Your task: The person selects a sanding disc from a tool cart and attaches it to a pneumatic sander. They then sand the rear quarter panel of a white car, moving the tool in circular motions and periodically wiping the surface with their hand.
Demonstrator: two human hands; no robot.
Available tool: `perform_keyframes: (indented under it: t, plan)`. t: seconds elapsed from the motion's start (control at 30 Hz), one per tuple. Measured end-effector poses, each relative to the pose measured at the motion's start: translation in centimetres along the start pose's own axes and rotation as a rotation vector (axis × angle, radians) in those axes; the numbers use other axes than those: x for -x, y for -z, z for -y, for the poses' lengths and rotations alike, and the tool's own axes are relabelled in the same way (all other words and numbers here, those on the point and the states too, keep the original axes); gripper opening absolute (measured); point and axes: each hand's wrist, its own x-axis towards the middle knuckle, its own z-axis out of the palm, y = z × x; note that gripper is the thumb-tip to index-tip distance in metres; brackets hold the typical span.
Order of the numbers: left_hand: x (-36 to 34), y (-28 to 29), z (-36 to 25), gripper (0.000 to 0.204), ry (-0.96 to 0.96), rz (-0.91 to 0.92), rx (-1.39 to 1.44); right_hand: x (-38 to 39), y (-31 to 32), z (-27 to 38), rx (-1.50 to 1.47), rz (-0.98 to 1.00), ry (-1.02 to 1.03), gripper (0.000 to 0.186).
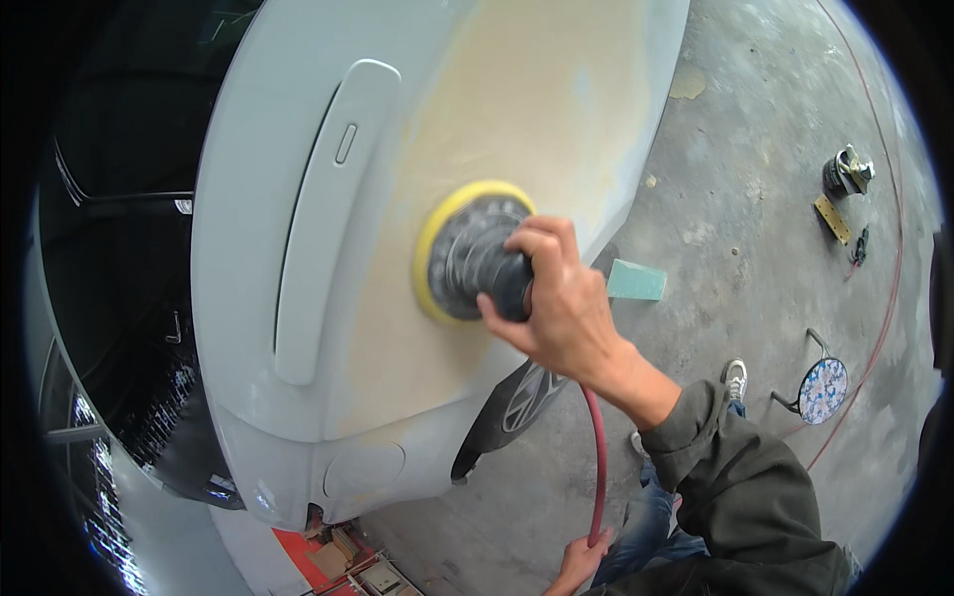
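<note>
My right hand (571, 293) is wrapped round the dark body of a round pneumatic sander (477, 260) with a yellow rim. The sander's pad lies against a beige filler patch (517, 109) on the pale grey car panel (260, 219), and the spinning part looks blurred. To the left of the sander is a long, flush door handle (336, 228). A red air hose (598, 447) hangs below my right wrist. Near the lower edge, my left hand (581, 563) is closed on that hose.
A wheel (527, 397) shows under the panel. On the concrete floor (735, 89) are a light green flat piece (637, 280), a round patterned stool (824, 390), a dark can (843, 175), a yellow sanding block (832, 220) and a long red hose (896, 238). Dark car windows (119, 129) lie left.
</note>
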Motion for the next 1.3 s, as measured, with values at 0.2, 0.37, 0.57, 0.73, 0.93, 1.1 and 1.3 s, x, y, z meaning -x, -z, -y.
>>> perform_keyframes:
  t: [0.2,0.37,0.57,0.73,0.93,1.1,1.3]
  plan:
    - [-0.7,0.5,-3.1,0.061,-0.057,-0.069,0.077,-4.9,0.5,1.2,-0.029,-0.065,-0.049,0.052]
    - [-1.6,1.0,-3.2,0.061,-0.075,-0.013,0.02,-5.3,1.0,-0.1,0.006,-0.064,-0.045,0.054]
    - [-1.2,0.3,-2.8,0.062,0.015,0.054,0.072,-1.9,-0.8,2.0,-0.021,0.027,0.169,0.059]
    - [-1.2,0.7,-2.1,0.063,-0.016,-0.009,0.064,-2.7,-0.4,1.6,-0.003,-0.008,0.036,0.059]
    - [-1.6,-0.3,2.0,0.062,0.005,0.073,0.06,5.7,-4.4,6.1,0.069,0.184,0.376,0.026]
    - [-1.1,-0.3,2.6,0.061,0.008,0.008,0.128,3.5,-3.5,5.3,-0.011,0.106,0.214,0.054]
    - [-0.8,0.9,-0.5,0.061,0.035,0.016,0.067,3.9,-3.5,5.1,0.026,0.136,0.273,0.038]
